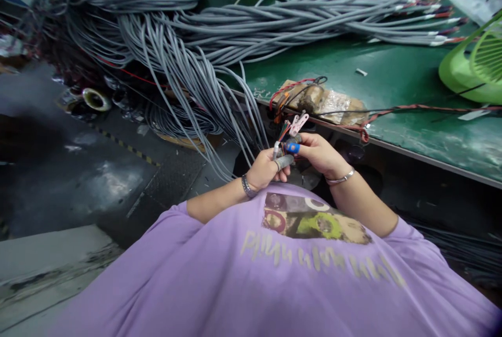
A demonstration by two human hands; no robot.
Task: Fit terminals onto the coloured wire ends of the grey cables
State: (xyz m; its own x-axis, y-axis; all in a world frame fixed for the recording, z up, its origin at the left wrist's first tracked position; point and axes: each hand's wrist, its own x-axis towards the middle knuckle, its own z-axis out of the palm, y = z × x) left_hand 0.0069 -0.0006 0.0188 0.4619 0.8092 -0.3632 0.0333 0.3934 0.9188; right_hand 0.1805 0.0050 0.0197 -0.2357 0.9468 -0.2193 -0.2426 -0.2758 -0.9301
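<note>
My left hand (267, 168) is closed around the end of a grey cable (276, 149), whose stripped coloured wires (284, 130) fan out above the fist; its forefinger wears grey tape. My right hand (318, 152) is closed on a small pink-handled tool (298, 122) held against those wire ends; its thumb is wrapped in blue tape. Both hands meet just in front of my chest, below the edge of the green workbench (396, 72).
A big bundle of grey cables (243, 20) lies across the bench and hangs over its left edge toward the floor. A taped block with red and black wires (321, 100) sits at the bench edge. A green fan (476, 62) stands at right. Tape rolls (96, 99) lie at left.
</note>
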